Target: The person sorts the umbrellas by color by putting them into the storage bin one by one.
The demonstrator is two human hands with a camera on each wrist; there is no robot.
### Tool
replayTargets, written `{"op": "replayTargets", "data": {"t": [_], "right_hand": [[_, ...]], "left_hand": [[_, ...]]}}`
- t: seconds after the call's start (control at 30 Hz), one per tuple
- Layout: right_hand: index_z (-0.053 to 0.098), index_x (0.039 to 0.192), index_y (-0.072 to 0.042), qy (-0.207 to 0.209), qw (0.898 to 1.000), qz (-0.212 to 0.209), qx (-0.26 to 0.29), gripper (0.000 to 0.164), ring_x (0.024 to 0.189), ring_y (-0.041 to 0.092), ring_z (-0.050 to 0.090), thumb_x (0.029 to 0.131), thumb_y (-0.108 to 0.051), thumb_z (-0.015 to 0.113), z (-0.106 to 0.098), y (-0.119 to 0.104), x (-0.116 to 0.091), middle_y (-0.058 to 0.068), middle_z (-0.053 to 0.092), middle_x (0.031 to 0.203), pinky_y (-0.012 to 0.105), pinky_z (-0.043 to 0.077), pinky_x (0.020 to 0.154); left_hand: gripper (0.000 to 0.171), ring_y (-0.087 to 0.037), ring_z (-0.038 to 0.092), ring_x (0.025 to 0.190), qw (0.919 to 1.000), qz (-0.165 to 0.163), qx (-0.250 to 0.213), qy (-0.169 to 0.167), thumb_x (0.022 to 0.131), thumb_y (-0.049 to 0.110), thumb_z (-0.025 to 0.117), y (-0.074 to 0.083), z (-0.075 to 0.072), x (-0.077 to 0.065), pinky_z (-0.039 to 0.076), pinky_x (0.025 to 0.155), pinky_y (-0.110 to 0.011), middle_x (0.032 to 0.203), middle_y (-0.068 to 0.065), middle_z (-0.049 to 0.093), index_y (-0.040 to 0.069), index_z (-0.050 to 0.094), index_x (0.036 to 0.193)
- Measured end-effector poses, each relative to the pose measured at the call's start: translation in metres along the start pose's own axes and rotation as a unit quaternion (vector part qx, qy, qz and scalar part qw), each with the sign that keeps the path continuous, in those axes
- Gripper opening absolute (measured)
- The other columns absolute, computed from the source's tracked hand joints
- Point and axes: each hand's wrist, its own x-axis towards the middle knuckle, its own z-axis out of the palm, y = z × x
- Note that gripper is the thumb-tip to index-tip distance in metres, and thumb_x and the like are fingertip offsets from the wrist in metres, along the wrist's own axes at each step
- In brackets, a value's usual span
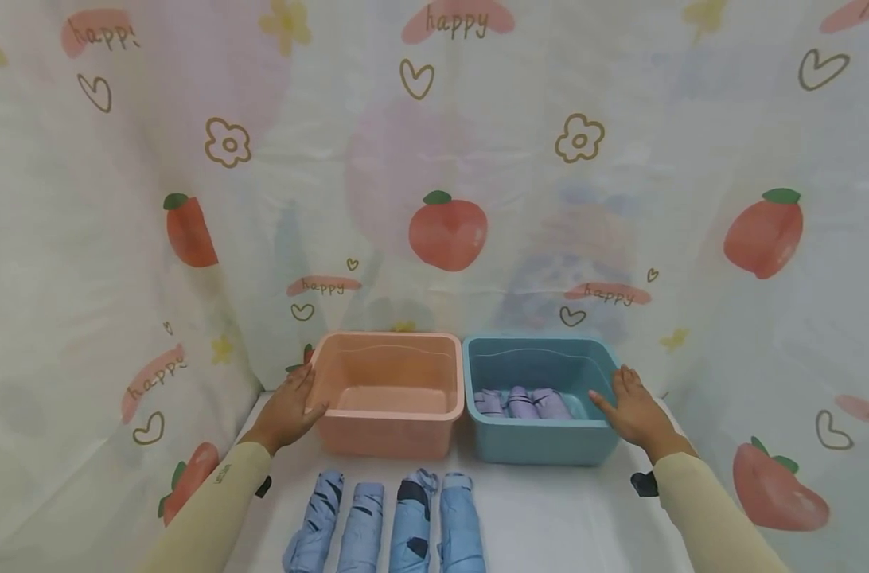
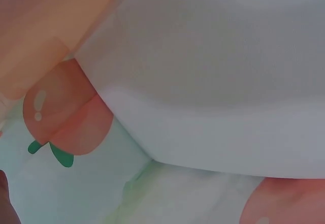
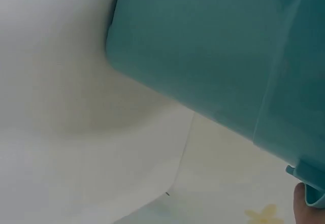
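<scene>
My left hand [image 1: 284,410] lies against the left side of an orange plastic bin [image 1: 384,438], fingers straight along its rim. On the other side, my right hand [image 1: 638,410] rests at the right rim of a blue-green bin [image 1: 542,446], its thumb over the edge and its fingers extended. Three rolled purple folding umbrellas [image 1: 523,403] lie inside the blue-green bin. The right wrist view shows that bin's wall [image 3: 203,46] close up, with a fingertip [image 3: 304,211] at its rim. Part of the orange bin [image 2: 51,21] fills a corner of the left wrist view.
Several rolled blue folding umbrellas [image 1: 363,525] lie in a row on the white table [image 1: 542,525], in front of the bins. A patterned curtain [image 1: 506,175] with fruit prints stands behind the bins and along both sides.
</scene>
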Motion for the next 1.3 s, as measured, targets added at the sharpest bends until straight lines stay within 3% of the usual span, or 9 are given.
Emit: {"op": "replayTargets", "data": {"t": [0.23,0.37,0.5,0.77,0.87,1.0,1.13,1.3], "right_hand": [[0.004,0.142,0.024,-0.005,1.000,0.013,-0.011,0.102,0.139,0.053,-0.003,0.098,-0.064,0.030,0.000,-0.001,-0.001,0.042,-0.001,0.150,0.066,0.006,0.108],[0.007,0.143,0.023,-0.003,1.000,0.014,-0.014,0.101,0.140,0.052,0.000,0.098,-0.063,0.032,0.006,-0.005,0.001,0.040,0.001,0.151,0.065,0.007,0.109],[0.010,0.143,0.023,0.004,1.000,0.008,-0.024,0.101,0.140,0.052,0.003,0.097,-0.065,0.031,0.008,-0.013,0.004,0.039,0.003,0.152,0.063,0.008,0.110],[0.011,0.143,0.023,-0.008,0.999,0.010,-0.046,0.102,0.140,0.052,0.002,0.097,-0.067,0.027,0.003,-0.016,0.003,0.039,0.003,0.152,0.063,0.005,0.111],[0.010,0.143,0.023,-0.006,0.999,0.011,-0.047,0.101,0.141,0.052,0.002,0.097,-0.066,0.027,0.002,-0.011,0.002,0.039,0.002,0.152,0.062,0.004,0.111],[0.011,0.142,0.025,0.007,0.999,0.006,-0.037,0.100,0.140,0.053,0.003,0.098,-0.063,0.030,0.003,0.001,-0.005,0.040,0.003,0.151,0.062,0.007,0.111],[0.011,0.142,0.025,0.005,1.000,0.003,-0.025,0.099,0.140,0.053,0.003,0.099,-0.062,0.031,0.006,0.004,-0.006,0.041,0.003,0.151,0.063,0.008,0.110],[0.009,0.142,0.024,0.004,1.000,0.007,-0.017,0.100,0.140,0.053,0.001,0.099,-0.062,0.031,0.003,0.002,-0.002,0.041,0.002,0.151,0.064,0.007,0.110]], "left_hand": [[0.080,-0.043,0.030,0.138,0.9999,0.012,0.002,-0.007,0.095,0.048,0.053,0.000,-0.007,0.001,0.025,0.110,-0.054,0.149,-0.029,0.033,-0.015,0.035,0.142],[0.079,-0.044,0.029,0.138,0.9998,0.002,-0.004,-0.019,0.096,0.047,0.053,-0.001,-0.016,-0.007,0.026,0.109,-0.056,0.150,-0.029,0.031,-0.014,0.034,0.144],[0.076,-0.047,0.030,0.136,0.9998,-0.014,-0.011,-0.011,0.098,0.043,0.052,-0.001,-0.025,-0.020,0.027,0.107,-0.060,0.152,-0.030,0.027,-0.012,0.031,0.146],[0.071,-0.051,0.032,0.133,0.9972,-0.048,-0.030,0.048,0.100,0.038,0.052,0.003,-0.025,-0.065,0.030,0.102,-0.063,0.151,-0.032,0.027,-0.014,0.032,0.144],[0.066,-0.052,0.036,0.130,0.9950,-0.064,-0.034,0.069,0.099,0.035,0.054,0.009,-0.020,-0.086,0.032,0.100,-0.063,0.149,-0.032,0.030,-0.014,0.038,0.141],[0.062,-0.049,0.042,0.126,0.9946,-0.068,-0.030,0.072,0.094,0.032,0.062,0.016,-0.008,-0.110,0.035,0.097,-0.062,0.146,-0.030,0.037,-0.011,0.046,0.137],[0.056,-0.046,0.048,0.122,0.9941,-0.088,-0.023,0.059,0.090,0.028,0.068,0.019,0.001,-0.132,0.039,0.095,-0.060,0.139,-0.029,0.046,-0.009,0.055,0.130],[0.049,-0.044,0.050,0.122,0.9899,-0.139,-0.029,-0.004,0.094,0.030,0.063,0.027,0.010,-0.143,0.041,0.095,-0.060,0.137,-0.026,0.050,-0.005,0.059,0.128]]}}
